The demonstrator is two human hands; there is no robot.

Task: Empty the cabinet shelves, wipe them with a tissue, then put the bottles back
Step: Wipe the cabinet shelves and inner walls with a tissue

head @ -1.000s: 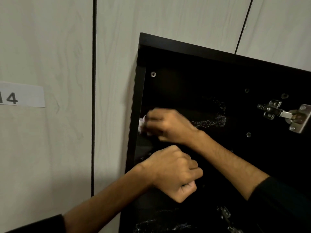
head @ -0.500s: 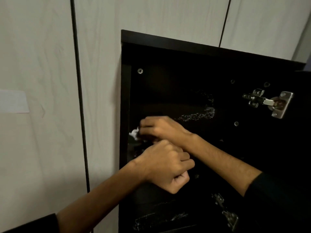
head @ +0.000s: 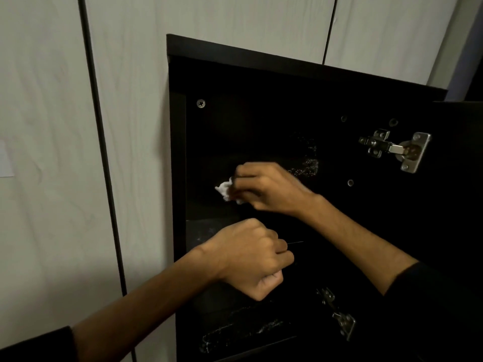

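Observation:
The black cabinet (head: 178,152) stands open, and no bottles are in view. My right hand (head: 271,189) reaches into the upper compartment and pinches a crumpled white tissue (head: 224,189), pressed low against the dark inside a short way from the left wall. Below it, my left hand (head: 251,257) is curled into a fist at the front of the shelf (head: 201,227); nothing shows inside it. Pale dust smears (head: 305,165) lie to the right of my right hand.
The cabinet door (head: 460,192) hangs open on the right, carried by a metal hinge (head: 397,150) and a lower hinge (head: 339,318). More dust streaks (head: 243,333) mark the lower shelf. Pale wood-grain panels (head: 52,152) surround the cabinet.
My right hand has slid the tissue to the right, away from the cabinet's left wall. My left fist has stayed at the shelf front. The view has shifted slightly.

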